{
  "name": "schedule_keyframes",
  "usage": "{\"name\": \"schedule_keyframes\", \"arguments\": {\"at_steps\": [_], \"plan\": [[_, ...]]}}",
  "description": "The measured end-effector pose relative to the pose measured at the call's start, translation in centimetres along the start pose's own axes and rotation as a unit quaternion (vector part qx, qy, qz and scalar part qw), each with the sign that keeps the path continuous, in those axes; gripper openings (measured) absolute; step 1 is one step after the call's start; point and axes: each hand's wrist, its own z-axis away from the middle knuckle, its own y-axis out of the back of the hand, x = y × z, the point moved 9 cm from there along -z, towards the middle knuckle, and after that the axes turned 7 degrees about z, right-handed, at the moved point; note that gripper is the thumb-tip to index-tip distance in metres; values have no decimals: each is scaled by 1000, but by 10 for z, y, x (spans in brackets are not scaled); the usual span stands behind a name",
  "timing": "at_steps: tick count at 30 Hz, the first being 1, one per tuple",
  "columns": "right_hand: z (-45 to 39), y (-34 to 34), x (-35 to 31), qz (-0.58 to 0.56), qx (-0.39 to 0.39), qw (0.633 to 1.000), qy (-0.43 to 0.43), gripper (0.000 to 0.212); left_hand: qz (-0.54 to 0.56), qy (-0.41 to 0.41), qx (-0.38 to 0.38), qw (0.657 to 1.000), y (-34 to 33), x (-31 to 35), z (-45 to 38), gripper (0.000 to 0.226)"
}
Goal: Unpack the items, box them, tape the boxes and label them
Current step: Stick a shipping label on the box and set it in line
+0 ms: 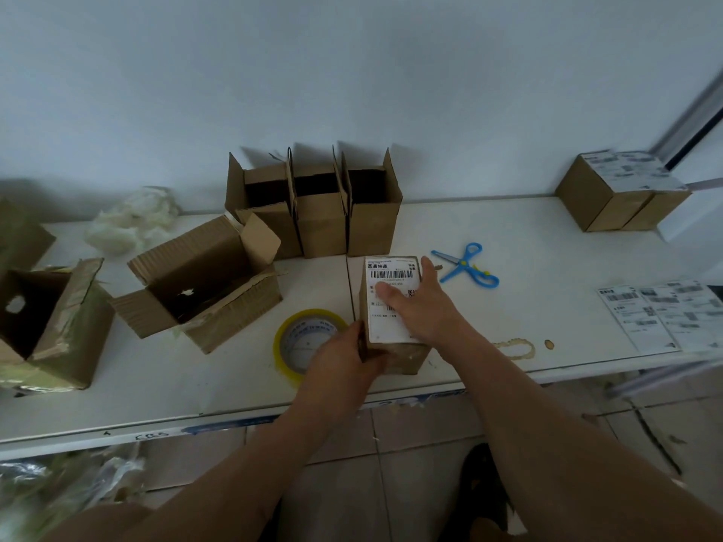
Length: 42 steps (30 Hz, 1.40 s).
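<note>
A small sealed cardboard box (405, 356) stands near the table's front edge with a white shipping label (385, 273) on its top. My right hand (420, 307) lies flat on the label, fingers straight. My left hand (344, 363) grips the box's near left corner. A roll of yellowish tape (291, 334) lies flat just left of the box, partly behind my left hand. Blue scissors (467, 266) lie to the right. Three open empty boxes (317, 213) stand in a row against the wall.
Two larger opened cartons (203, 283) (51, 326) sit at the left, with white stuffing (129, 221) behind them. Labelled boxes (618, 193) stand at the back right. Loose label sheets (661, 311) lie at the right edge. Tiled floor shows below the table edge (234, 418).
</note>
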Motion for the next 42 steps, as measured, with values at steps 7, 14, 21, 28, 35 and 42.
{"name": "schedule_keyframes", "arguments": {"at_steps": [7,14,21,28,35,42], "plan": [[20,-5,27,-18,9,1000,-11,66,-120,-66,35,990,-1,4,-1,45],[37,-5,33,-84,12,996,-21,42,-172,-88,45,980,-4,7,-2,46],[48,11,31,-154,37,986,-51,34,-163,-109,54,979,-2,15,1,48],[45,55,20,-165,61,984,-32,26,-185,-124,67,973,-15,47,-16,55],[25,153,20,-168,162,972,-27,35,-180,-160,54,969,-74,115,-74,47],[-39,260,49,-178,196,963,-41,30,-159,-191,52,967,-165,179,-164,42]]}}
